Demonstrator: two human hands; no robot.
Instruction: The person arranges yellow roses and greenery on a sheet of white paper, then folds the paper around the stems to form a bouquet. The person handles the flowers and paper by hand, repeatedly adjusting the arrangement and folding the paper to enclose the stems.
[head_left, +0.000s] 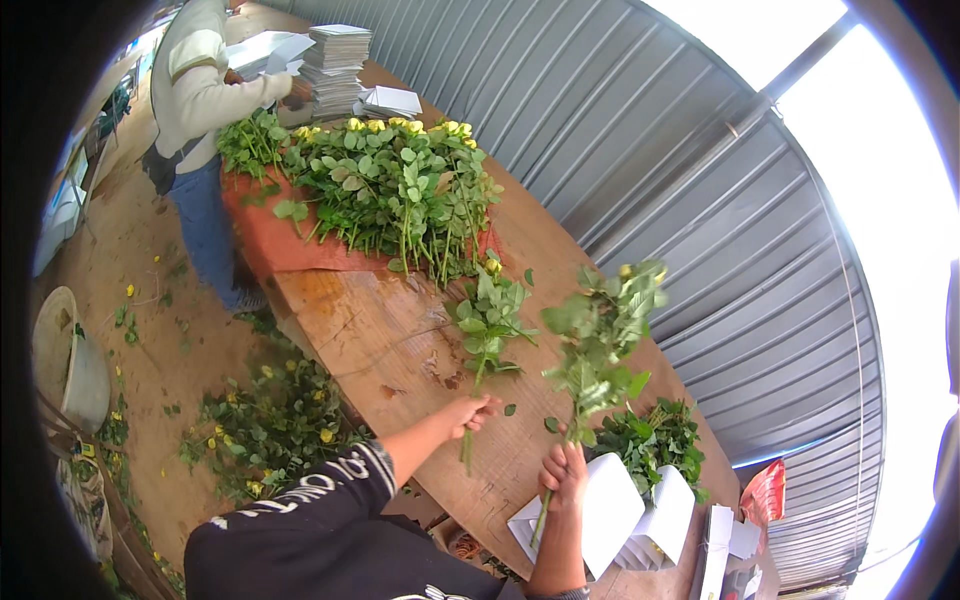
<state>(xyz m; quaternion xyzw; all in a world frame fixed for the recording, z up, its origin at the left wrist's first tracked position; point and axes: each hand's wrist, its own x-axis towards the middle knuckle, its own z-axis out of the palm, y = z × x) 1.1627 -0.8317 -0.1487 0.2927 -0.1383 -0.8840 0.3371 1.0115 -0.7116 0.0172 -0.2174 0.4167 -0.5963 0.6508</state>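
Yellow rose stems fill both hands above a wooden table (390, 330). My left hand (471, 417) grips the lower stem of a leafy yellow rose (487, 319), whose head points away from me. Further right, my right hand (562, 474) is closed around a small bunch of yellow roses (600, 345), held upright and slightly blurred. Beneath and beside that wrist lie folded white cardboard sleeves (611, 502). Behind them rests a bundle of green leafy stems (652, 442); its flower heads cannot be made out.
A big pile of yellow roses (397, 187) lies on red cloth (315, 232). Beyond it, a person (202, 97) stands near stacked white cardboard (337, 71). Corrugated metal wall (675, 150) borders the table's right side. Discarded roses (277, 420) and a white bucket (86, 382) are on the floor.
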